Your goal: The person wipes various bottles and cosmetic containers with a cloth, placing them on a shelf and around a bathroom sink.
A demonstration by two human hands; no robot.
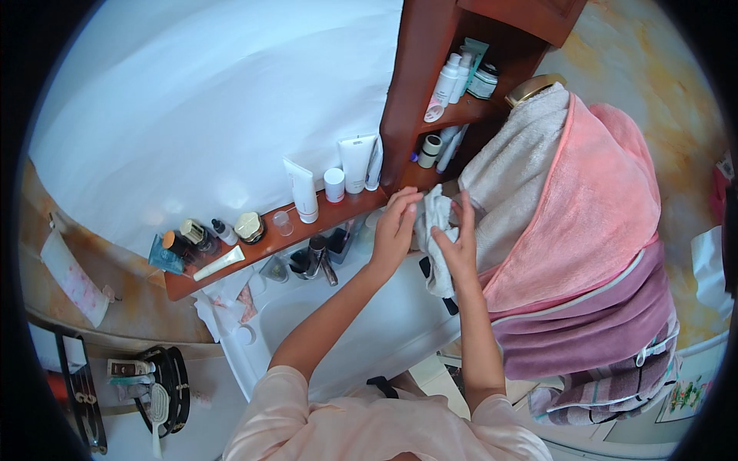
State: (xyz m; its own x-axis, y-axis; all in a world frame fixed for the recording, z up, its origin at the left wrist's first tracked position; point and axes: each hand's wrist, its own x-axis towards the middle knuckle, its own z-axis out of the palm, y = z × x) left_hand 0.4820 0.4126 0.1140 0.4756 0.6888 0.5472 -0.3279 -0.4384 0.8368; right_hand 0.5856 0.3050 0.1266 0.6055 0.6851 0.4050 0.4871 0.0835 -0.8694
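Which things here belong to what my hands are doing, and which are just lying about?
In use:
pale cloth, held in the right hand, with the left hand close beside it

Just around:
white tubes on the wooden ledge
pink towel
purple towel
white hairbrush

a home bathroom, judging by the glossy white basin (384, 326), brown wooden shelf (261, 244), white cosmetic tubes (357, 163), pink plush towel (592, 207).

No wording can be read. The tall white tube (357, 165) on the reddish-brown shelf (265, 246) carries tiny dark print, the slanting white tube (302, 192) to its left has faint lettering, and the dark-lidded jar (482, 83) in the far cabinet (413, 96) wears a blurred label.
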